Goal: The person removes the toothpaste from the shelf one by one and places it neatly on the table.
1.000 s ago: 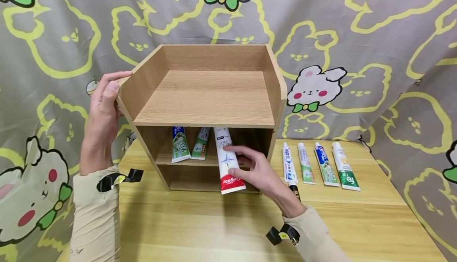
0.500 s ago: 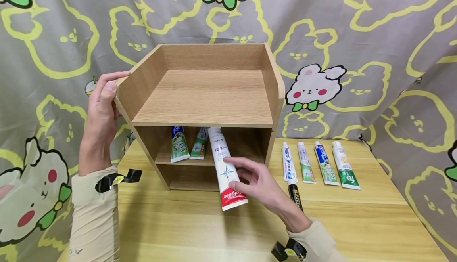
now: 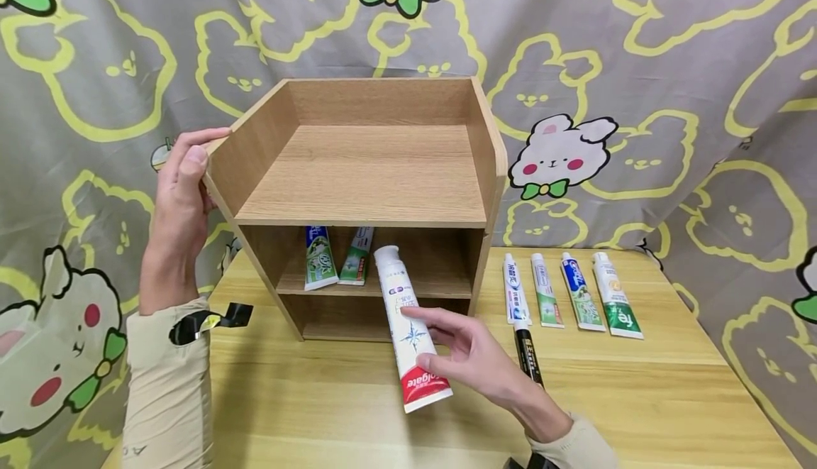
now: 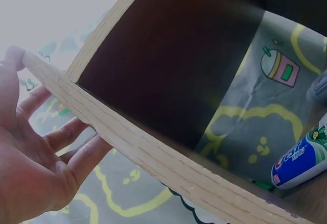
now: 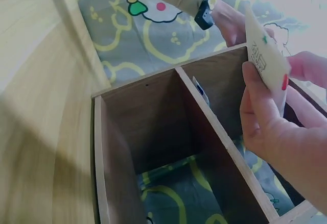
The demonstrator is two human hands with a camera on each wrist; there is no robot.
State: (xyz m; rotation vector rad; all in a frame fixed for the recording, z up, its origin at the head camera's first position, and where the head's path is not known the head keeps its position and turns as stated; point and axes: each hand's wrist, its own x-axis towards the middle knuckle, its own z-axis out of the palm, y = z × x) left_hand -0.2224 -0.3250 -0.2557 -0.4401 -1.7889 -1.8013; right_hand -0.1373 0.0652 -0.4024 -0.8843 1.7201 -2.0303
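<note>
My right hand (image 3: pixel 479 359) grips a white toothpaste tube (image 3: pixel 408 327) with a red Colgate end, tilted in front of the wooden shelf (image 3: pixel 370 178). The tube's cap points up toward the shelf's middle compartment, and the whole tube is outside it. In the right wrist view, fingers and thumb pinch the tube (image 5: pixel 266 55) from both sides. My left hand (image 3: pixel 181 213) holds the upper left side panel by its front edge, thumb on one face and fingers on the other. Two tubes, a blue-green one (image 3: pixel 320 260) and a green-white one (image 3: pixel 357 257), lie in the middle compartment.
Right of the shelf several toothpaste tubes lie in a row on the wooden table (image 3: pixel 638 391), among them a blue-green tube (image 3: pixel 582 291) and a white-green tube (image 3: pixel 618 295). A black marker-like stick (image 3: pixel 527 355) lies before the row. A patterned curtain (image 3: pixel 574 43) hangs behind.
My right hand has drawn the white toothpaste tube out of the middle compartment, toward me and slightly right. The left hand stays on the side panel.
</note>
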